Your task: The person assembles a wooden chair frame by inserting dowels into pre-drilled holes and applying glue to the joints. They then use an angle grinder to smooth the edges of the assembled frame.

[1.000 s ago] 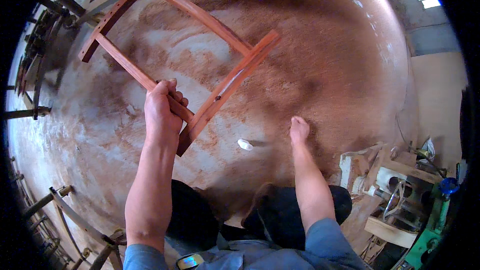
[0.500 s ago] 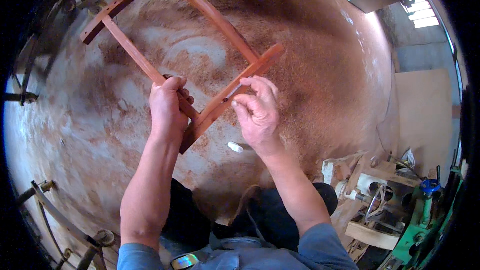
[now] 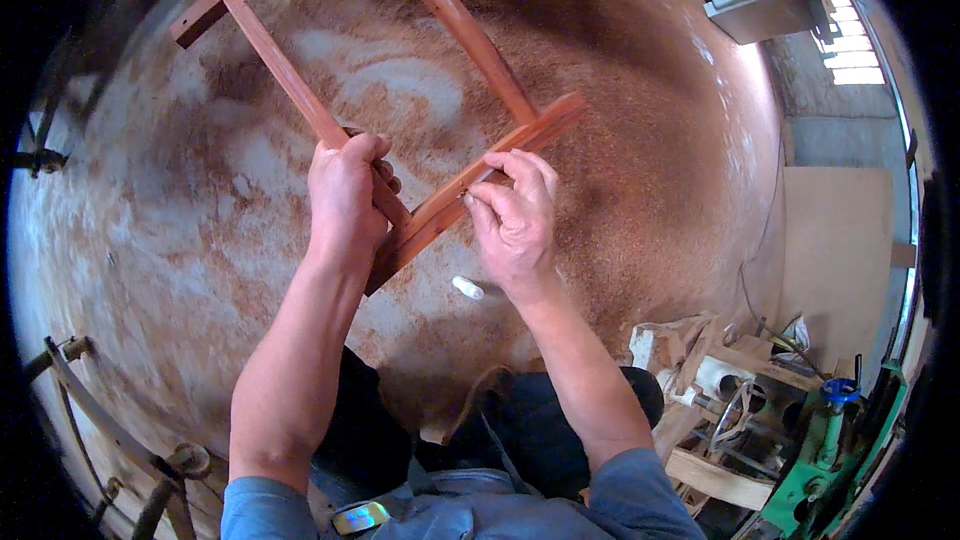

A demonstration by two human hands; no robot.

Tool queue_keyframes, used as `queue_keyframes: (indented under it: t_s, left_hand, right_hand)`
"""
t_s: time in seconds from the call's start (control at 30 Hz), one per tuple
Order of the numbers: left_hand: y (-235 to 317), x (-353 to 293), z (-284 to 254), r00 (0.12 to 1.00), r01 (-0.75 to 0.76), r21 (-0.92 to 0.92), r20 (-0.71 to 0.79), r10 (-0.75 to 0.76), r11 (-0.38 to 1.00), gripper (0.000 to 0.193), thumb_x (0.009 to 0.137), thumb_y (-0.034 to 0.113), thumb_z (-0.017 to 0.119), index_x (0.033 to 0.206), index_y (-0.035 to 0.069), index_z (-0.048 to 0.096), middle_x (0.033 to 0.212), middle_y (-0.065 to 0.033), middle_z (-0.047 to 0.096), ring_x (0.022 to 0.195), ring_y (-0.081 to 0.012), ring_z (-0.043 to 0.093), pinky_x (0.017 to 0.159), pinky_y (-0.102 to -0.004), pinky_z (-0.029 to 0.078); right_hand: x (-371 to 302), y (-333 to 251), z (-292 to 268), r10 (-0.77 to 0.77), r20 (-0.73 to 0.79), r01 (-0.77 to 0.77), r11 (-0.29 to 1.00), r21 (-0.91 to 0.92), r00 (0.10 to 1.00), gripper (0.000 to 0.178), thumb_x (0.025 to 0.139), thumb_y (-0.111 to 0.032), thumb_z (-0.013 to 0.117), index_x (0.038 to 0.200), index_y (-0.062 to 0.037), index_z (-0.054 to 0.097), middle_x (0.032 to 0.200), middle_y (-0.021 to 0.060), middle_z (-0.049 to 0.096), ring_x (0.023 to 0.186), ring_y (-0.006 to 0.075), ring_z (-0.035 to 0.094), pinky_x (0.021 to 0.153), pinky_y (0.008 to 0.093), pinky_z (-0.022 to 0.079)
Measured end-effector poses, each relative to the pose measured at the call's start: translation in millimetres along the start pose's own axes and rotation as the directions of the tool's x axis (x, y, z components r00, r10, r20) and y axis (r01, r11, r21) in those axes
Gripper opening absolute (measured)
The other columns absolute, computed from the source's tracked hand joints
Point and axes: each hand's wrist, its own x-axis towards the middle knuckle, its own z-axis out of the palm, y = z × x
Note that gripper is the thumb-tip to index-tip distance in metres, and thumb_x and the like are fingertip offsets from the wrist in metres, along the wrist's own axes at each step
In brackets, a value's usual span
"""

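A reddish-brown wooden frame (image 3: 427,226), with two long bars joining two crosspieces, is held tilted above the floor. My left hand (image 3: 342,192) is wrapped round its left long bar, close to the joint with the near crosspiece. At the middle of that crosspiece, my right hand (image 3: 517,225) has thumb and fingers pinched against the wood. A small thin greyish piece partly shows between those fingers; its kind is hidden. Below the crosspiece, a small white cylindrical thing (image 3: 467,288) lies on the floor.
Reddish sawdust covers much of the floor (image 3: 640,190). At the lower right are wood offcuts (image 3: 722,475) and a green machine (image 3: 815,470) with a blue knob. A box-like cabinet (image 3: 755,10) stands at the upper right. Dark metal legs (image 3: 110,420) line the left side.
The frame has shifted slightly right in view, and my left hand with it. My right fingers have closed in on the crosspiece, so less of the thin greyish piece shows.
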Motion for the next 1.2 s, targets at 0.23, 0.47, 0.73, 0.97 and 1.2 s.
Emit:
queue_keyframes:
  t_s: [0.23, 0.47, 0.73, 0.97, 1.2]
  left_hand:
    - [0.8, 4.0, -0.3, 1.0, -0.01, 0.035, -0.001, 0.01, 0.999, 0.016, 0.079, 0.006, 0.059, 0.083, 0.009, 0.043, 0.063, -0.0024, 0.046, 0.052, -0.014, 0.047, 0.046, -0.0303, 0.042]
    - [1.0, 3.4, -1.0, 1.0, -0.008, -0.003, -0.012, 0.008, 1.0, 0.015, 0.079, 0.006, 0.058, 0.082, 0.009, 0.044, 0.063, -0.0024, 0.046, 0.053, -0.0139, 0.047, 0.048, -0.031, 0.042]
    - [0.1, 6.9, -4.9, 1.0, 0.015, 0.015, -0.006, -0.015, 1.0, 0.013, 0.079, 0.008, 0.058, 0.08, 0.01, 0.045, 0.062, -0.0014, 0.046, 0.052, -0.0141, 0.046, 0.049, -0.0311, 0.042]
    - [1.5, 9.3, -7.3, 1.0, 0.011, 0.042, -0.028, -0.01, 0.999, 0.015, 0.078, 0.007, 0.06, 0.082, 0.009, 0.045, 0.063, -0.0015, 0.046, 0.052, -0.0143, 0.047, 0.049, -0.0314, 0.043]
    - [0.5, 8.5, -4.7, 0.999, 0.019, 0.029, -0.027, -0.019, 0.999, 0.016, 0.079, 0.005, 0.06, 0.083, 0.009, 0.044, 0.063, -0.0014, 0.045, 0.052, -0.014, 0.046, 0.048, -0.0312, 0.042]
  right_hand:
    - [-4.2, -3.4, -4.0, 0.022, -0.028, -0.022, 1.0, 0.017, 0.999, 0.021, 0.065, 0.002, 0.074, 0.08, -0.0053, 0.062, 0.106, 0.0104, 0.062, 0.106, 0.0344, 0.052, 0.089, 0.0433, 0.045]
    - [-23.6, -21.4, -14.0, -0.038, 0.114, 0.04, 0.999, -0.009, 0.993, 0.015, 0.069, 0.0, 0.071, 0.08, -0.0054, 0.062, 0.115, 0.0086, 0.064, 0.114, 0.036, 0.051, 0.096, 0.0437, 0.043]
    - [-19.6, -19.1, -13.3, -0.063, 0.175, 0.061, 0.998, 0.015, 0.983, 0.019, 0.07, 0.002, 0.072, 0.083, -0.0045, 0.061, 0.118, 0.0127, 0.064, 0.119, 0.0411, 0.049, 0.1, 0.0455, 0.041]
    - [-18.6, -20.0, -16.0, -0.076, 0.186, 0.068, 0.997, 0.048, 0.98, 0.017, 0.07, 0.002, 0.071, 0.082, -0.0038, 0.062, 0.118, 0.0126, 0.064, 0.119, 0.04, 0.049, 0.099, 0.0453, 0.042]
    - [-24.5, -18.7, -19.6, -0.021, 0.179, 0.011, 0.998, 0.055, 0.984, 0.017, 0.071, 0.003, 0.07, 0.084, -0.0039, 0.061, 0.119, 0.0145, 0.064, 0.122, 0.0403, 0.049, 0.101, 0.0446, 0.041]
